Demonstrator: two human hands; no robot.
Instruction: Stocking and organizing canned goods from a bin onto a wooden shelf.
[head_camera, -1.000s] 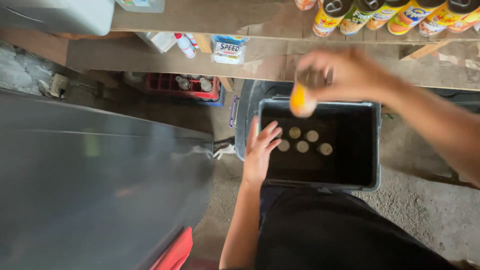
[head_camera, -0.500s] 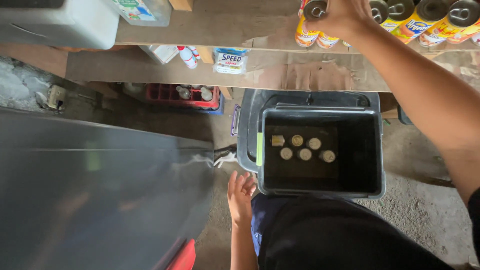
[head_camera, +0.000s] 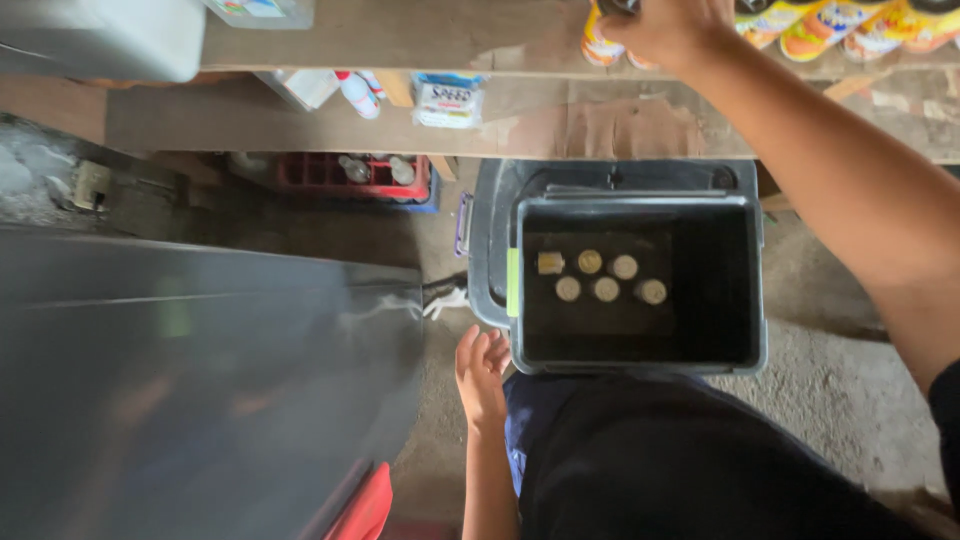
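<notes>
My right hand (head_camera: 665, 28) reaches up to the wooden shelf (head_camera: 420, 40) and is closed over the top of an orange-and-yellow bottle (head_camera: 600, 45) standing in a row of similar bottles (head_camera: 850, 25). My left hand (head_camera: 482, 375) hangs open and empty beside my leg, just left of a dark grey plastic crate (head_camera: 740, 290). Several capped bottles (head_camera: 605, 278) stand in the crate, seen from above.
A large grey metal panel (head_camera: 200, 380) fills the left side. A red crate (head_camera: 355, 175) with bottles sits under the shelf, with packets and a white pouch (head_camera: 445, 98) on a lower board. A second grey bin (head_camera: 500, 210) lies beneath the crate. The floor is rough concrete.
My right hand carried an orange bottle from above the crate up to the shelf row. My left hand dropped from the crate's edge to beside my leg.
</notes>
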